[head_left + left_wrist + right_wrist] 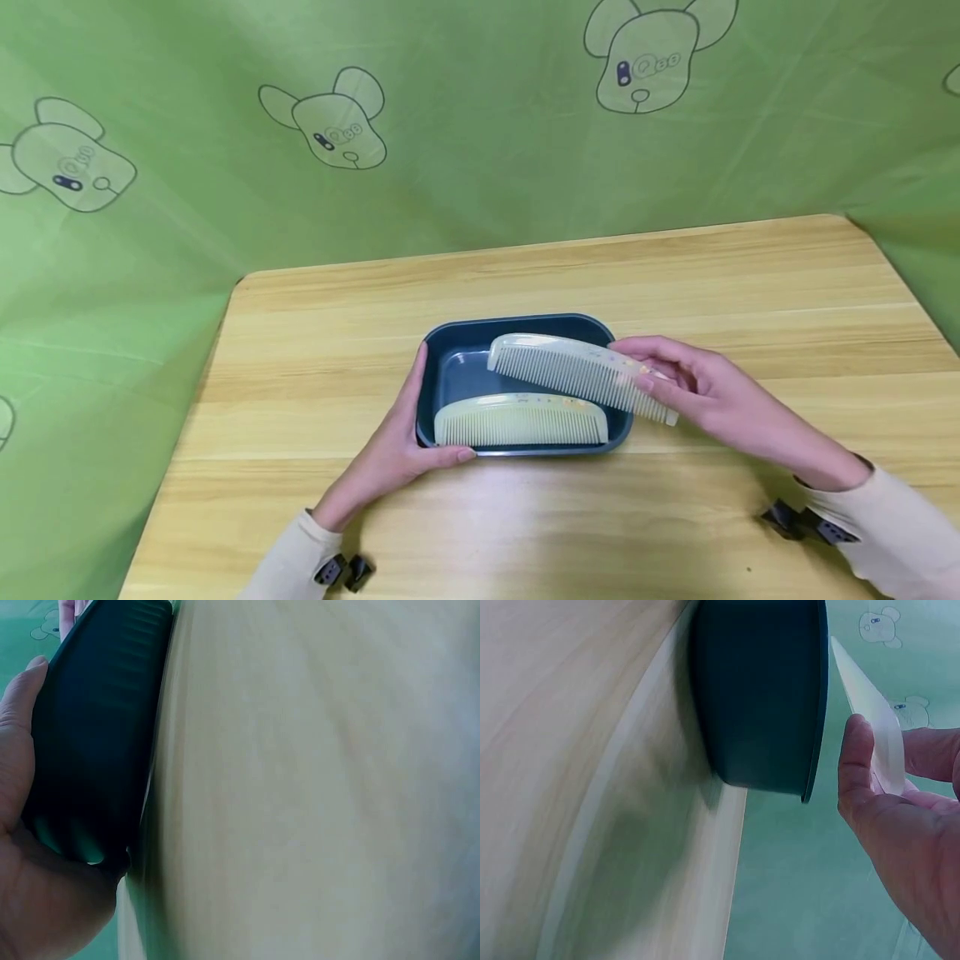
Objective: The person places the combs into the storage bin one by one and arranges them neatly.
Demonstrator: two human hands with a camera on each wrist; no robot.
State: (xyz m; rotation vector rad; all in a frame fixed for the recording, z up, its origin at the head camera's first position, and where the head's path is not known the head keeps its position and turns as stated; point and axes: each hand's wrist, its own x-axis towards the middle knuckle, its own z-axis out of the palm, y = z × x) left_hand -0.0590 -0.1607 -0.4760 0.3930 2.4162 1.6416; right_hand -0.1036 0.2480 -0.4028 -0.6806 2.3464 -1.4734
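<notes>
A dark blue rectangular box stands on the table, open at the top. My left hand holds its near left corner, fingers along the left side and thumb at the front rim. Inside, a pale green comb lies along the front wall, teeth toward me. Between thumb and fingers, my right hand pinches the right end of another pale comb with small flower decorations. That comb slants over the box's right part; the right wrist view shows it above the rim, beside the box wall.
The wooden table carries the box near its middle. Behind it hangs a green cloth printed with cartoon animal heads. Small black devices are worn at both wrists.
</notes>
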